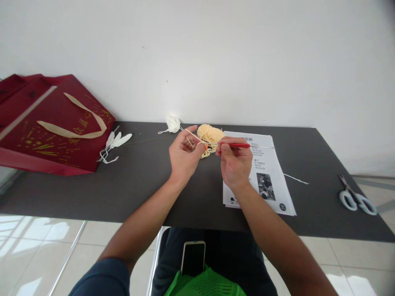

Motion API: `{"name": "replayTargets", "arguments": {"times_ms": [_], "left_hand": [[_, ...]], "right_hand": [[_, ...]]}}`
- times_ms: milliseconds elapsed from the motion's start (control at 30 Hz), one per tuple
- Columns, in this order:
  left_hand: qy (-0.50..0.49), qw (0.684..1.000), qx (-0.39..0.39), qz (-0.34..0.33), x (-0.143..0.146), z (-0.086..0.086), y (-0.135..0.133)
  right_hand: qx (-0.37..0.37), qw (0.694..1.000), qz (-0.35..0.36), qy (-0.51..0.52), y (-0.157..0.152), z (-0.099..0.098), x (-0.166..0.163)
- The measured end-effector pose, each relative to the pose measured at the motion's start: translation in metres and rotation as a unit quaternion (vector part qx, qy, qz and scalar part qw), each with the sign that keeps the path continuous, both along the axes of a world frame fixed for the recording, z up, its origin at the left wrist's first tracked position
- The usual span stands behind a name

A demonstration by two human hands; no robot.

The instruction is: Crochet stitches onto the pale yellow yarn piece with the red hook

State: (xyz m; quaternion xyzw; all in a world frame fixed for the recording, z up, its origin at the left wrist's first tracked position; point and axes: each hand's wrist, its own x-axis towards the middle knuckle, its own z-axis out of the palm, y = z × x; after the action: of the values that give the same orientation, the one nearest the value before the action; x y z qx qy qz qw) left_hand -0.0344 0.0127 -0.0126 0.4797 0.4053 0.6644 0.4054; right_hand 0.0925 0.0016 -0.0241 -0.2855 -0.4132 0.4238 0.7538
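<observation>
left hand (184, 154): raised over the table (123, 185), fingers closed, pinching a pale yellow yarn strand (194, 135) held taut across them
right hand (235, 162): closed round the red handle of a crochet hook (239, 145), pencil-style, tip pointing left
work piece (205, 147): tiny orange-yellow bit at the hook tip, between both hands; too small to count stitches
yarn ball (211, 132): on the table just behind the hands, mostly wound, a few loose loops in front
progress: looks barely started, only a first few stitches made and nearly all the yarn unused
instruction sheet (271, 176): flat under the right wrist
scissors (357, 200): far right, untouched
red gift bag (55, 127): far left
phone (193, 257): on the lap
</observation>
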Motion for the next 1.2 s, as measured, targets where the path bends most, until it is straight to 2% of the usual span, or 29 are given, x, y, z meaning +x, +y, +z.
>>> {"name": "replayTargets", "arguments": {"times_ms": [200,333,500,667,800,1000,1100,1200], "left_hand": [[0.026,1.0,0.003,0.012,-0.002,-0.001,0.001],[0.025,0.999,-0.017,0.03,0.0,0.0,0.0],[-0.003,0.998,-0.044,0.046,0.0,-0.001,0.002],[-0.065,0.994,-0.081,0.043,0.0,-0.002,0.006],[-0.136,0.983,-0.127,-0.001,0.0,0.0,0.007],[-0.219,0.956,-0.167,-0.1,-0.003,0.003,0.008],[-0.25,0.94,-0.186,-0.135,-0.005,0.005,0.009],[-0.268,0.928,-0.204,-0.161,-0.007,0.007,0.009]], "right_hand": [[0.01,0.999,-0.014,-0.03,0.0,-0.008,-0.003],[0.034,0.996,-0.05,-0.062,-0.002,-0.01,-0.006],[0.078,0.977,-0.102,-0.168,-0.011,-0.007,-0.007],[0.115,0.953,-0.106,-0.26,-0.016,-0.009,-0.004],[0.13,0.939,-0.098,-0.302,-0.012,-0.017,-0.002],[0.153,0.923,-0.131,-0.329,-0.008,-0.02,-0.001],[0.139,0.931,-0.116,-0.317,-0.009,-0.017,-0.001],[0.1,0.955,-0.084,-0.267,-0.009,-0.014,0.0]]}}
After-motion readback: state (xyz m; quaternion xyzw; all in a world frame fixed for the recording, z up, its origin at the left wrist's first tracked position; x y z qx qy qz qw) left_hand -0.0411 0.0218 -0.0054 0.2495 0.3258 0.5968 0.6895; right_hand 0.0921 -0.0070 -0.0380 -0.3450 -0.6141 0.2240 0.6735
